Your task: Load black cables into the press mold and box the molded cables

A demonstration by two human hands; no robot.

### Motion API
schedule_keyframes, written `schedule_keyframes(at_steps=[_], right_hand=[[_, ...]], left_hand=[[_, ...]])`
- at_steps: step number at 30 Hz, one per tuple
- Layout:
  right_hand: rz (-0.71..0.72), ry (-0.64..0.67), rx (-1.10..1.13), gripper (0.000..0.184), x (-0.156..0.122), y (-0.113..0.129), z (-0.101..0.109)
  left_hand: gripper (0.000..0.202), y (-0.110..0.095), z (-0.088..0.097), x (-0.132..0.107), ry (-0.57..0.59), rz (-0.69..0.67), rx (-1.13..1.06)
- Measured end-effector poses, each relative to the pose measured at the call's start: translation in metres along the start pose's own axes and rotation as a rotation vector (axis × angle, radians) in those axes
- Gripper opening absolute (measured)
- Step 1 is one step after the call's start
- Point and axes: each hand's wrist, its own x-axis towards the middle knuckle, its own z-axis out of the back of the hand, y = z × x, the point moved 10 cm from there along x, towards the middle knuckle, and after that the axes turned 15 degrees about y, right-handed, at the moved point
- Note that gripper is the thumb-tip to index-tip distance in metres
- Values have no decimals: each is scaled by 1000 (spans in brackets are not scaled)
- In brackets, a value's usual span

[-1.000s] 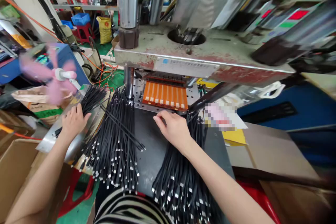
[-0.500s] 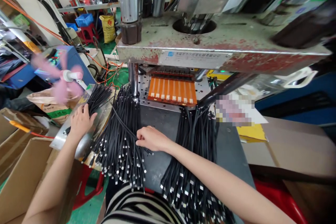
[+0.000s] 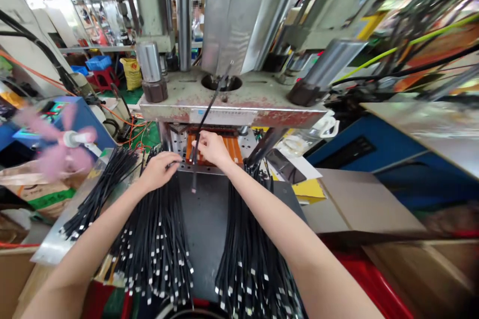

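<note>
My right hand (image 3: 210, 149) is closed on a single black cable (image 3: 204, 122) that sticks up past the press plate and hangs down below my fingers, just in front of the orange mould (image 3: 234, 147). My left hand (image 3: 160, 169) rests curled on the top end of the left pile of black cables (image 3: 157, 239), with its fingertips touching a cable end. A second pile of black cables (image 3: 250, 254) lies under my right forearm. A third bundle of black cables (image 3: 99, 192) lies on a metal tray at the left.
The moulding press (image 3: 232, 97) with steel columns towers over the mould. A pink fan (image 3: 62, 142) spins at the left. A blue cabinet (image 3: 374, 159) and cardboard boxes (image 3: 359, 204) stand on the right, and a dark bench plate (image 3: 204, 229) runs between the piles.
My right hand left the left pile and rose to the mould with one cable. My left hand moved from the tray bundle to the top of the left pile. The view tilted up.
</note>
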Motion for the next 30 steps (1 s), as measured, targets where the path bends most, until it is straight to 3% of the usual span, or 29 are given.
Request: schedule_keyframes(at_steps=[5, 9, 12, 15, 17, 19, 20, 22, 23, 26, 30], right_hand=[[-99, 47, 155, 19, 13, -25, -1], [-80, 6, 35, 17, 13, -18, 1], [-51, -23, -150, 10, 12, -5, 1], [2, -83, -239, 14, -6, -3, 10], [60, -152, -276, 23, -34, -16, 27], [24, -248, -346, 31, -73, -51, 57], [-65, -300, -395, 34, -94, -78, 77], [-349, -331, -490, 37, -134, -146, 114], [-500, -264, -532, 38, -149, -181, 126], [-756, -104, -570, 48, -182, -259, 145], [-820, -46, -554, 48, -187, -298, 143]], left_hand=[[30, -10, -25, 37, 70, -176, 26], [33, -2, -35, 37, 58, -163, 113], [41, -8, -40, 30, 74, -130, 253], [48, -18, -43, 25, 151, -119, 374], [54, -17, -43, 29, 200, -93, 413], [57, -13, -42, 39, 232, -64, 413], [58, -9, -42, 47, 244, -47, 403], [59, 1, -42, 66, 276, 22, 389], [60, 8, -43, 77, 306, 76, 388], [62, 27, -46, 106, 435, 259, 389], [62, 47, -44, 133, 535, 432, 380]])
